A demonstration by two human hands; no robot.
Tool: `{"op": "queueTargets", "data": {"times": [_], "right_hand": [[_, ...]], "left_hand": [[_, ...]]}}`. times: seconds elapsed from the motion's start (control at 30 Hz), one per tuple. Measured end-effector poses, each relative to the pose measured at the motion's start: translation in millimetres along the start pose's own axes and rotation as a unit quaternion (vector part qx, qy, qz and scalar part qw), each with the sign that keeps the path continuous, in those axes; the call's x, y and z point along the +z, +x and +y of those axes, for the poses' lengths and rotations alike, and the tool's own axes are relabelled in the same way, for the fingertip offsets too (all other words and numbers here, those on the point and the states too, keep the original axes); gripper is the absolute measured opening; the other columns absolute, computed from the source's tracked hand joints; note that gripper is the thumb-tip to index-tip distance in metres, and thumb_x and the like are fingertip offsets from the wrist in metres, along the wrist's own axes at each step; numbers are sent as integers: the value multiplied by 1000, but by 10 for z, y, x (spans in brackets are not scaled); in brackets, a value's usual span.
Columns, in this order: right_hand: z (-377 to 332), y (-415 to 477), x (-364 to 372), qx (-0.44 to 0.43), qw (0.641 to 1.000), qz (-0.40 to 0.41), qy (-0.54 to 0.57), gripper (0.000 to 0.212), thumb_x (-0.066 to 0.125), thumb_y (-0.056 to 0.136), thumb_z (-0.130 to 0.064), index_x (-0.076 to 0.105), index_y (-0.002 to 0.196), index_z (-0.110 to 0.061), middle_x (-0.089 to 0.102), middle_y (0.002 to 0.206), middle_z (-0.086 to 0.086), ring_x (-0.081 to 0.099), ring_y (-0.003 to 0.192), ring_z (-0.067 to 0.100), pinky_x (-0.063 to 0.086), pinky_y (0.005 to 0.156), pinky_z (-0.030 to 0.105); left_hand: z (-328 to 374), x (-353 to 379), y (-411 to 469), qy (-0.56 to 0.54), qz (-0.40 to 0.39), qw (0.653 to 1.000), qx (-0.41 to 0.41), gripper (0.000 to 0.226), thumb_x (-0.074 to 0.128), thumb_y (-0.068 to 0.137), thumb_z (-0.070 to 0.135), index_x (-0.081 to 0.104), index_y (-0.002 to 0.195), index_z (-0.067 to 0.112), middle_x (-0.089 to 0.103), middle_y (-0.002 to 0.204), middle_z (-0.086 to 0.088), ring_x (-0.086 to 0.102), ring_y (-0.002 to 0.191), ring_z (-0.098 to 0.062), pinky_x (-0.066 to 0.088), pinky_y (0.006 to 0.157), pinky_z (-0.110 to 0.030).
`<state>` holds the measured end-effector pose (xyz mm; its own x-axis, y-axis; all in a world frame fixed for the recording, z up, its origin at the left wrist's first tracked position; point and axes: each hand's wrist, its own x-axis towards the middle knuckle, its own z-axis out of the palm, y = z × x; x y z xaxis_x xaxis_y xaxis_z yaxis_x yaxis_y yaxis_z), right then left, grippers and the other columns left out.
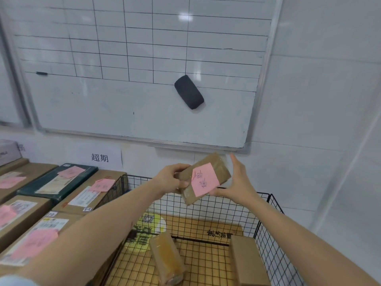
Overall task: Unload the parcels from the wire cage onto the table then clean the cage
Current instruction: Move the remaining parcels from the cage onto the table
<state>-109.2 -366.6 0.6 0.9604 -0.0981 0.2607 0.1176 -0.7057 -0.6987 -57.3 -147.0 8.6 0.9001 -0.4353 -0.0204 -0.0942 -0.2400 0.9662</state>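
Observation:
A small brown taped parcel [214,162] with a pink note is held up above the black wire cage [268,219]. My left hand [172,178] grips its left end, fingers curled round it. My right hand [237,180] supports its right side with straight fingers and the palm against it. Inside the cage lie a tape-wrapped parcel [168,259] and a plain brown box [247,263] on a yellow printed carton at the bottom.
To the left, several cardboard parcels [26,240] and a dark green box [57,182], most with pink notes, cover the table. A whiteboard [123,104] with a black eraser [189,92] hangs on the tiled wall behind the cage.

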Motion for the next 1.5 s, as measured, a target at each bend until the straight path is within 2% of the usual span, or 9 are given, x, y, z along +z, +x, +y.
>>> {"op": "queueTargets", "data": {"times": [0.2,0.4,0.53,0.6,0.8,0.97,1.17,1.3,1.5], "right_hand": [[-129,51,-26,-68,991,-82,-78,134,90,56,-21,-2,153,-27,6,155,-7,19,141,15,34,110,36],[-177,-37,227,9,997,30,-73,129,88,57,-46,4,149,-13,11,139,3,16,132,25,27,111,40],[-257,-51,377,97,985,136,-41,121,81,58,-59,12,143,-8,19,132,9,23,123,29,36,100,42],[-279,-35,374,120,984,128,-45,118,79,62,-58,11,144,-6,19,133,11,22,125,31,36,100,43],[-279,-114,383,66,993,64,-75,106,83,63,-34,19,144,-10,30,129,6,33,122,26,39,98,35],[-371,-171,497,59,993,84,-56,102,87,51,-44,32,131,-15,33,113,0,51,104,21,54,82,37],[-308,-247,508,20,996,51,-76,81,83,69,-25,35,134,-15,36,113,-3,47,95,10,42,76,19],[-335,-284,546,10,997,37,-70,85,81,71,-22,32,140,-17,42,121,-2,50,102,11,42,77,17],[-348,-357,512,-15,986,1,-165,109,77,77,-31,0,153,-20,36,148,-2,49,122,18,49,93,30]], "left_hand": [[204,-104,-31,84,-72,994,-4,57,61,84,-9,52,133,19,62,117,-5,60,106,-21,59,79,-35],[174,17,148,245,160,955,56,71,70,84,24,34,145,16,42,144,-8,50,124,-26,46,99,-36],[105,251,149,100,91,989,-65,84,70,80,44,22,143,16,52,127,-9,57,110,-25,55,71,-33],[33,340,158,19,84,994,-61,83,75,78,35,24,140,18,53,127,-7,57,109,-25,57,77,-38],[103,229,220,30,161,986,-23,72,64,83,13,29,145,24,56,129,-7,56,113,-27,47,98,-41],[160,322,68,-45,48,998,-15,65,71,82,15,35,131,38,60,116,7,61,104,-19,54,84,-53],[105,266,1,-43,-18,997,-57,72,57,90,-2,22,132,46,56,103,6,60,92,-21,53,80,-59],[115,265,-6,-22,1,998,-63,85,51,91,-7,11,146,44,54,111,2,60,103,-32,55,78,-56],[47,214,-27,29,55,995,-72,95,52,91,-3,-9,148,40,57,125,-5,60,106,-29,53,88,-51]]}}
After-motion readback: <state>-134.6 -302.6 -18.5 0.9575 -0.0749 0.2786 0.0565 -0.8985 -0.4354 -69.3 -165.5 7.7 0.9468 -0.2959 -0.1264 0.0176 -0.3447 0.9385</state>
